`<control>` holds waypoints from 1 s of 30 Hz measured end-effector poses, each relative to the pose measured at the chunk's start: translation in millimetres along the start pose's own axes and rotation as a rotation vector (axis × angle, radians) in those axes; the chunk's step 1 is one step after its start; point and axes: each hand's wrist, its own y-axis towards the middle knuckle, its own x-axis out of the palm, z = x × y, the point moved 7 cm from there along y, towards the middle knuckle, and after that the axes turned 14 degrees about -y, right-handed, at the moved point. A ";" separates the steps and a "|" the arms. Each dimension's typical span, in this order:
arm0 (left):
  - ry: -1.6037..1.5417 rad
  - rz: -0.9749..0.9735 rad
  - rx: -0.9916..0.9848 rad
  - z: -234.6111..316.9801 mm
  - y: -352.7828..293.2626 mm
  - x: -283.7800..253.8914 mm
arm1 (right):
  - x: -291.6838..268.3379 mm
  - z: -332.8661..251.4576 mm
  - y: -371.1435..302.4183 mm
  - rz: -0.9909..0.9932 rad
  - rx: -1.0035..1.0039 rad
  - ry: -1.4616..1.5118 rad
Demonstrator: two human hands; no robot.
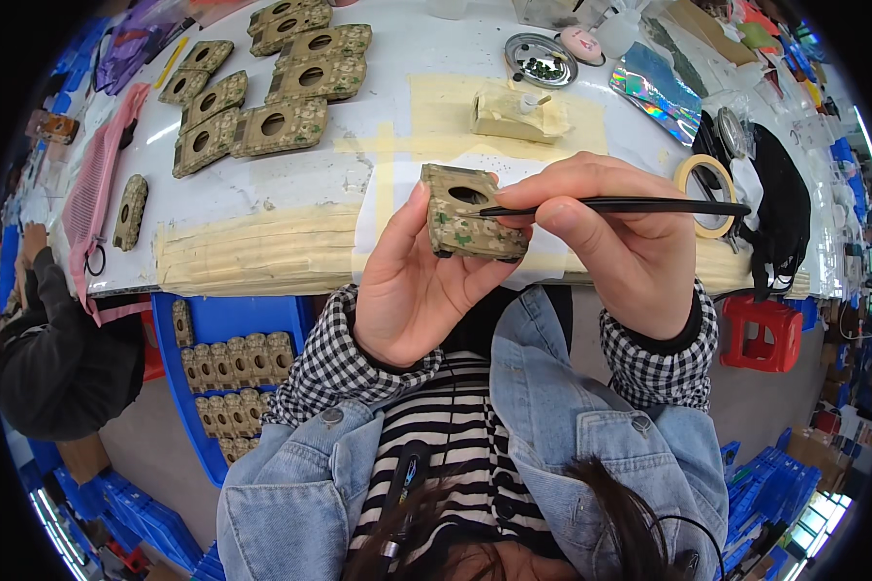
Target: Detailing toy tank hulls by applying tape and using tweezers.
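Between the thumb and fingers of my left hand (402, 281) is a small camouflage model tank hull (460, 230), boxy, with a round hole in its top. My right hand (639, 242) pinches black tweezers (669, 205), whose tip touches or nearly touches the hull's top just below the hole. Whether the tip carries anything is too small to tell. Beyond my hands a block wrapped in masking tape (499, 116) stands on the table. Past it, a round metal dish (513, 50) holds several small dark green pieces.
More camouflage hulls (279, 126) stand in rows at the far left. A blue tray (179, 363) below the table edge holds others. To the right are a masking tape roll (688, 179), a black cloth (783, 194) and a shiny holographic sheet (661, 92). Pink mesh (92, 184) lies left, near another person's sleeve (63, 320).
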 end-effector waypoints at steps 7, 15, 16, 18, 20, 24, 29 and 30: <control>-0.008 -0.002 -0.003 -0.2 0.1 0.8 | 0.0 -0.7 0.6 0.005 -0.014 -0.008; -0.004 -0.001 -0.007 -0.2 0.4 0.0 | -1.0 0.4 0.4 0.010 -0.015 0.007; -0.002 0.011 -0.004 -0.4 0.4 0.3 | -1.4 0.6 0.3 0.018 -0.014 0.015; -0.005 0.023 -0.002 -0.5 0.4 0.1 | -0.3 2.3 -0.3 0.012 0.022 0.052; -0.014 0.023 -0.005 -0.8 0.6 0.1 | 0.0 2.7 -0.2 0.006 0.032 0.064; -0.020 0.017 -0.008 -1.3 0.6 0.1 | -0.6 1.3 0.0 0.005 0.008 0.046; -0.025 0.010 -0.006 -1.1 0.4 -0.2 | 0.6 1.7 -0.5 0.004 0.016 0.047; -0.026 0.009 -0.006 -1.1 0.2 -0.2 | 0.7 1.7 -0.4 0.004 0.014 0.041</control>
